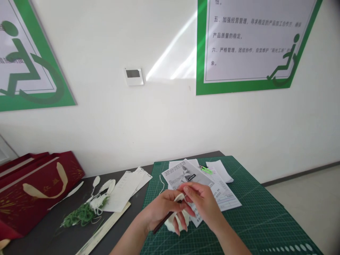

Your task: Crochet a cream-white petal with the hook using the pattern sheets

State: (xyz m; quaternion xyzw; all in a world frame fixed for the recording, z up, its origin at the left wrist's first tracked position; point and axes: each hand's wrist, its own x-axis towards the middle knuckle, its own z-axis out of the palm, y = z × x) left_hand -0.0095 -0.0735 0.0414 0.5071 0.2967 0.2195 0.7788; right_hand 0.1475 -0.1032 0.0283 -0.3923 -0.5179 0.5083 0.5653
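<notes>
Both of my hands meet over the papers on the cutting mat. My left hand is closed around a small white crocheted piece and a dark-handled crochet hook, whose handle slants down to the left; its tip is hidden. Thumb and fingertips pressed together, my right hand pinches at the white piece or its yarn; exactly what lies between the fingertips is too small to tell. Below the hands sits a white yarn ball, partly covered by fingers. A strand of white yarn trails left of the papers.
Printed sheets and a bright green clip-like item lie on the green cutting mat. To the left are green yarn, white leaf-shaped crocheted pieces, notepaper, a pale strip and red gift bags. A wall stands behind.
</notes>
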